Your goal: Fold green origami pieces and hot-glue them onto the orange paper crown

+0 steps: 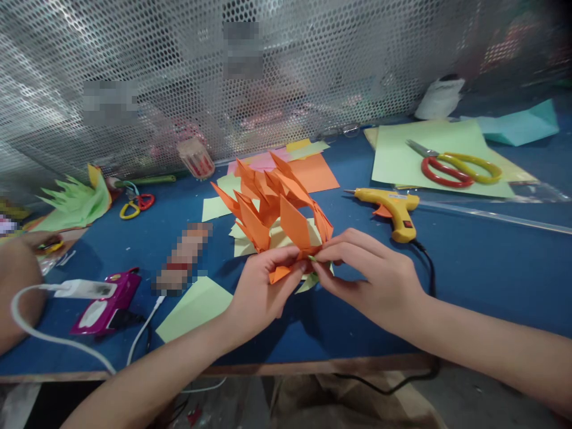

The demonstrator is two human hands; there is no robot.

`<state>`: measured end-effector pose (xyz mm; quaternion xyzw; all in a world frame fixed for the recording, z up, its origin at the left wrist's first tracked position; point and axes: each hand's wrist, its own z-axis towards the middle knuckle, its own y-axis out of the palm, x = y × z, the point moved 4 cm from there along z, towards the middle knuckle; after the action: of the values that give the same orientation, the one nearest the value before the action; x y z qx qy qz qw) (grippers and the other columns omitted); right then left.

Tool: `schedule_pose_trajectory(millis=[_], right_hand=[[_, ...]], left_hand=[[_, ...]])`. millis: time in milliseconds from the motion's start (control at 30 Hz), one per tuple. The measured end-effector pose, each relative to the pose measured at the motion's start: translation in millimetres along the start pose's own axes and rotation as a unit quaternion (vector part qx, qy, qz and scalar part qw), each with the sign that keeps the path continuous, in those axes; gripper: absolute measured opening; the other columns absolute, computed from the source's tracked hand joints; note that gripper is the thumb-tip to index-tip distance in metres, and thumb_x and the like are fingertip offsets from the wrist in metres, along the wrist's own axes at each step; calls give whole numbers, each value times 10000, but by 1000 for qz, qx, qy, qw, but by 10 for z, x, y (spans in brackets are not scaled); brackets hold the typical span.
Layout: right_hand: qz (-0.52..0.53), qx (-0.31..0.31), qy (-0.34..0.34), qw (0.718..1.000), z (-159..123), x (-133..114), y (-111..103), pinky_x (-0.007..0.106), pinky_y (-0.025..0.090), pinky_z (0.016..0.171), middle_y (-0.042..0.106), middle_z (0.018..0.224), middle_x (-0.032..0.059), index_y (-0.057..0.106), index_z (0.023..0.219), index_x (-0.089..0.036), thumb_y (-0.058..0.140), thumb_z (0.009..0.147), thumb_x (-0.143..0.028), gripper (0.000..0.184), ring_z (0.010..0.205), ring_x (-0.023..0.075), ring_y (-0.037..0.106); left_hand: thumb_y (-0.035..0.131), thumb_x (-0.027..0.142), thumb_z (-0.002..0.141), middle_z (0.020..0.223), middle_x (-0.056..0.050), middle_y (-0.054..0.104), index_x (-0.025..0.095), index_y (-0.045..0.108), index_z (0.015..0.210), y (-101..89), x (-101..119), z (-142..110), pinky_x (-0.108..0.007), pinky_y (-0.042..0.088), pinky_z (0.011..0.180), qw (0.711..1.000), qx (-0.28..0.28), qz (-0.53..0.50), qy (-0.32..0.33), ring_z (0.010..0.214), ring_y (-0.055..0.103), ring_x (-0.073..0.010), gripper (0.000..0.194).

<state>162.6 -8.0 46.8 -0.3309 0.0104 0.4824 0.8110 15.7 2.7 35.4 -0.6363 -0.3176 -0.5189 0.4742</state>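
A ring of pointed orange folded paper (295, 220) stands up above my two hands, near the front of the blue table. My left hand (263, 283) pinches its lower front edge between thumb and fingers. Just to the right, my right hand (370, 268) pinches a small green paper piece (311, 258) against that same edge. More pale green paper shows under and behind the orange ring. Where my fingertips meet, the exact fold of the green piece is hidden.
A yellow glue gun (393, 208) lies right of my hands, its black cord hanging off the front edge. Red-and-yellow scissors (460, 167) rest on green sheets (393, 149). At left are a purple power socket (105, 304), white cables and another person's arm (18, 292). Perforated metal (286, 77) closes the back.
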Motion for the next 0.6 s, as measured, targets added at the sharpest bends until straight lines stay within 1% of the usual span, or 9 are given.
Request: schedule_pose_trajectory(millis=[100, 200, 267, 367, 467, 600], right_hand=[[1, -2, 0, 1000, -8, -8, 3, 212, 501, 635, 656, 722, 32, 573, 770, -166, 606, 809, -51, 126, 677, 95, 578], [-2, 0, 2, 1000, -11, -9, 5, 211, 504, 629, 657, 716, 39, 569, 749, -164, 609, 811, -62, 126, 687, 99, 591], [-2, 2, 1, 1000, -13, -10, 5, 211, 506, 626, 658, 717, 42, 568, 747, -162, 608, 812, -61, 126, 690, 101, 595], [-3, 0, 0, 1000, -16, -13, 10, 217, 510, 622, 661, 719, 43, 568, 753, -160, 606, 809, -52, 128, 689, 104, 598], [-5, 1, 1, 1000, -19, -16, 9, 223, 511, 613, 659, 708, 46, 563, 739, -158, 606, 807, -51, 134, 678, 108, 600], [-12, 0, 0, 1000, -17, -18, -1, 219, 512, 604, 658, 701, 46, 562, 733, -159, 599, 813, -51, 140, 673, 108, 603]], left_hand=[[569, 211, 868, 420, 99, 401, 166, 576, 765, 15, 7, -2, -123, 261, 295, 1000, 1, -3, 11, 309, 348, -34, 113], [572, 203, 861, 424, 84, 407, 167, 576, 732, 16, 36, 0, -136, 262, 306, 999, 17, 17, 40, 341, 396, -49, 133], [565, 208, 863, 447, 62, 440, 166, 588, 731, 15, 59, 1, -140, 295, 335, 997, 23, 35, 60, 422, 488, -77, 141], [551, 203, 866, 536, 23, 523, 162, 620, 787, 15, 88, 1, -148, 367, 400, 995, 23, 53, 77, 624, 614, -133, 113], [548, 186, 862, 612, 2, 572, 157, 622, 797, 13, 112, -5, -156, 425, 468, 994, 23, 61, 83, 764, 648, -163, 103], [545, 179, 860, 686, -11, 620, 145, 624, 808, 16, 122, -13, -162, 470, 537, 993, 24, 65, 92, 783, 652, -157, 100]])
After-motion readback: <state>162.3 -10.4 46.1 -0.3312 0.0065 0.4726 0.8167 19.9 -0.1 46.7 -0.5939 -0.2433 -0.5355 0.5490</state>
